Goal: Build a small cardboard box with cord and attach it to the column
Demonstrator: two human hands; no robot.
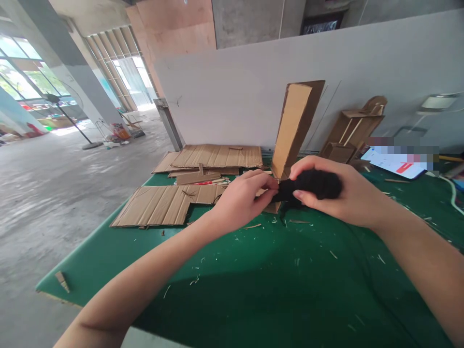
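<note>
Black bundle (319, 184): between both hands; apparently soft, light. Right hand (350, 195) clamped around its rounded body, the suitable hold; left hand (239, 198) pinching its narrow end. Upright cardboard strip (290, 125): beyond the grip; stiff, creasable.

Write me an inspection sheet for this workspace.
Surface: green tabletop, littered with pale scraps.
Job's things: black object, held above the table; identity unclear.
Clutter: flat cardboard behind and left; upright cardboard strip; lit screen at right.
Hands: right hand grips the black object; left hand at its narrow end.
Cables: white cable, far right.
Surroundings: pale partition behind; concrete floor at left.
</note>
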